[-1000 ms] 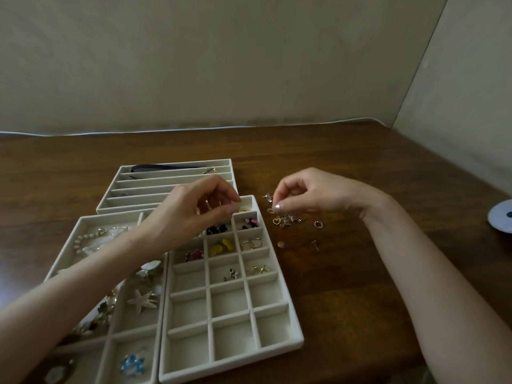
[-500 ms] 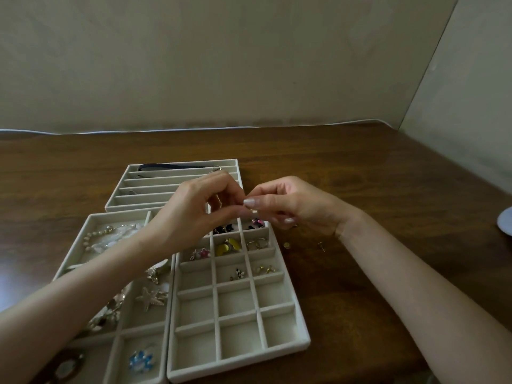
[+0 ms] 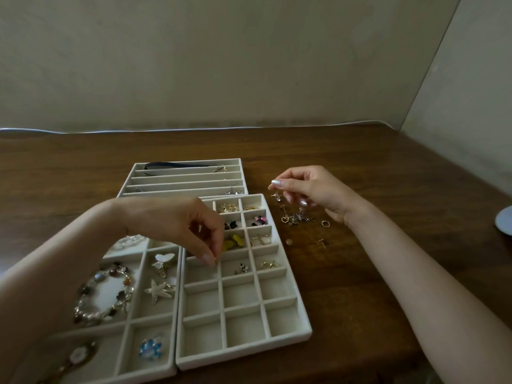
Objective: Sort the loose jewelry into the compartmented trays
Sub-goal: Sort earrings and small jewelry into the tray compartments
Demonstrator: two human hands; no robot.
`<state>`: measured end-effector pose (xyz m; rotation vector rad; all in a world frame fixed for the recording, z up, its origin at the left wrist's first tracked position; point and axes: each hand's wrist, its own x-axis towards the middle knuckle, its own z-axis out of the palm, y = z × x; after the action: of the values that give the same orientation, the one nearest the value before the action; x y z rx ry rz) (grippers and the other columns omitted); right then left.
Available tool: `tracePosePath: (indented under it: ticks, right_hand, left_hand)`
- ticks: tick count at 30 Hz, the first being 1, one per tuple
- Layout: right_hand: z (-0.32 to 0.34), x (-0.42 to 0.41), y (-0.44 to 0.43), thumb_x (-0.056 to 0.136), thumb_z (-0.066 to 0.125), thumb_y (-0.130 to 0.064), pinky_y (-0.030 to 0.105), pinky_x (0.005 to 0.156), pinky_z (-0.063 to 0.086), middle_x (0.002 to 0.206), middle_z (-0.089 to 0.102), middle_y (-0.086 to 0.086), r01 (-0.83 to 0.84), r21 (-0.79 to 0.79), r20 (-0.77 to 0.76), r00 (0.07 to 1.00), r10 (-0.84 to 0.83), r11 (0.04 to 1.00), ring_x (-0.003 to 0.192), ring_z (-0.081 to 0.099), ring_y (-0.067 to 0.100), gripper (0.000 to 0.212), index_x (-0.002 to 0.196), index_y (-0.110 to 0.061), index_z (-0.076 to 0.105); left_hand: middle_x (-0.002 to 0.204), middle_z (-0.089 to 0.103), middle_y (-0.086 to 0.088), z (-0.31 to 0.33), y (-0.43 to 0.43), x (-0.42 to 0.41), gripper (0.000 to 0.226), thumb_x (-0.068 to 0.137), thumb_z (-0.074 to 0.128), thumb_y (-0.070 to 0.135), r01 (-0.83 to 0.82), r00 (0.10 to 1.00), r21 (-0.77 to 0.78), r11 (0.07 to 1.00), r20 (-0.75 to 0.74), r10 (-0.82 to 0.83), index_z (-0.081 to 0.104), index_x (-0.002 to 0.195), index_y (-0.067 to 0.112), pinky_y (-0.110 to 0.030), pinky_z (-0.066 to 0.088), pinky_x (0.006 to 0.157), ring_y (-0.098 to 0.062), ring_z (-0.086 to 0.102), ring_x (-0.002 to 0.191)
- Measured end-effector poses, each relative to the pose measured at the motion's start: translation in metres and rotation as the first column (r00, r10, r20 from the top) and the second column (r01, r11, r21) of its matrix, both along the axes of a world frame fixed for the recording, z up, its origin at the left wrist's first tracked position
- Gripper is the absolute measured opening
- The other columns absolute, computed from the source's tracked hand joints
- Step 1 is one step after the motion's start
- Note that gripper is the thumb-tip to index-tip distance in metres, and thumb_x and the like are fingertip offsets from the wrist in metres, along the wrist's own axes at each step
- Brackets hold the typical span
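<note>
A cream small-cell tray [image 3: 288, 332] lies in front of me, several of its far cells holding earrings. My left hand [image 3: 182, 225] hovers over the tray's left column, fingertips pinched together low over a cell; a tiny piece may be between them but I cannot make it out. My right hand [image 3: 310, 187] hangs above a pile of loose jewelry [image 3: 297, 218] on the wood, thumb and forefinger pinching a small silver earring [image 3: 278, 196]. A gold hoop [image 3: 325, 223], a round stud [image 3: 289, 241] and a post stud [image 3: 322, 242] lie apart from the pile.
A large-cell tray [image 3: 126, 322] at the left holds a bead bracelet [image 3: 104, 295], a starfish brooch [image 3: 159, 290] and a blue flower [image 3: 151, 347]. A long-slot tray [image 3: 182, 177] sits behind. A pale round object [image 3: 504, 220] shows at the right edge. Walls close the back and right.
The hands met above the tray, then parted. My left hand dropped toward the tray's left column. My right hand went back over the loose pile and holds a small earring.
</note>
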<state>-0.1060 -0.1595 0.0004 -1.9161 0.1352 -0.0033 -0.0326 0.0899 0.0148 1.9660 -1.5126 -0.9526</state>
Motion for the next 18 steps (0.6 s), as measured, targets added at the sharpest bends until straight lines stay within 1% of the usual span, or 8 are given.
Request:
tracePosePath:
  ticks: [2,4,7,10,13,16,18]
  right_hand:
    - [0.0,0.0,-0.001,0.089,0.062,-0.022,0.011,0.04,0.033,0.063,0.059,-0.004,0.023,0.001,0.006,1.0,-0.023,1.0,0.044,0.044,0.002,0.017,0.099,-0.01,0.067]
    - [0.0,0.001,-0.002,0.09,0.061,-0.022,0.011,0.04,0.033,0.064,0.059,-0.004,0.036,-0.002,0.013,0.999,-0.036,0.999,0.045,0.044,0.002,0.016,0.098,-0.011,0.067]
    - [0.0,0.002,-0.004,0.089,0.061,-0.022,0.011,0.041,0.034,0.065,0.06,-0.003,0.057,-0.01,0.021,0.998,-0.056,0.998,0.047,0.044,0.003,0.015,0.098,-0.011,0.068]
    - [0.0,0.002,-0.007,0.089,0.062,-0.024,0.012,0.042,0.034,0.065,0.06,-0.003,0.078,-0.008,0.043,0.996,-0.077,0.997,0.048,0.044,0.004,0.016,0.097,-0.012,0.069]
    - [0.001,0.002,-0.013,0.089,0.062,-0.024,0.012,0.042,0.033,0.065,0.059,-0.004,0.128,-0.031,0.082,0.989,-0.125,0.991,0.045,0.043,0.002,0.016,0.097,-0.012,0.07]
    - [0.001,0.003,-0.02,0.09,0.063,-0.021,0.011,0.043,0.035,0.067,0.06,-0.002,0.22,-0.122,0.122,0.971,-0.205,0.968,0.043,0.044,0.0,0.014,0.097,-0.011,0.069]
    - [0.0,0.003,-0.026,0.089,0.064,-0.019,0.011,0.048,0.037,0.072,0.062,-0.001,0.276,-0.247,0.16,0.957,-0.242,0.929,0.05,0.051,-0.001,0.01,0.094,-0.013,0.068]
  left_hand:
    - [0.081,0.065,0.009,0.0,0.002,0.001,0.008,0.075,0.074,0.031,-0.001,1.0,0.006,1.0,0.006,0.001,0.071,0.083,0.03,-0.021,0.043,0.062,-0.01,0.056,0.068]
    - [0.083,0.065,0.008,-0.001,0.002,0.002,0.008,0.075,0.074,0.031,-0.006,1.0,0.005,1.0,0.012,0.006,0.071,0.082,0.03,-0.022,0.043,0.063,-0.011,0.055,0.07]
    - [0.083,0.065,0.009,-0.003,0.001,0.001,0.006,0.074,0.072,0.037,0.001,1.0,0.008,1.0,0.013,-0.001,0.069,0.079,0.036,-0.021,0.043,0.063,-0.008,0.055,0.07]
    - [0.08,0.066,0.009,-0.001,0.0,-0.001,0.005,0.076,0.071,0.035,0.011,1.0,0.019,1.0,-0.004,-0.011,0.068,0.08,0.038,-0.018,0.042,0.062,-0.006,0.055,0.067]
    - [0.078,0.067,0.008,0.001,-0.001,0.0,0.007,0.078,0.068,0.038,-0.007,1.0,0.012,1.0,-0.008,0.008,0.069,0.083,0.033,-0.019,0.044,0.064,-0.005,0.058,0.068]
    - [0.076,0.067,0.005,0.001,0.0,0.0,0.014,0.082,0.063,0.042,-0.033,0.999,-0.014,0.999,-0.019,0.032,0.067,0.084,0.029,-0.027,0.048,0.066,-0.012,0.062,0.069]
    - [0.074,0.066,0.003,-0.001,-0.001,0.0,0.014,0.083,0.061,0.043,-0.069,0.997,-0.058,0.996,-0.02,0.068,0.067,0.083,0.029,-0.028,0.048,0.064,-0.013,0.061,0.067]
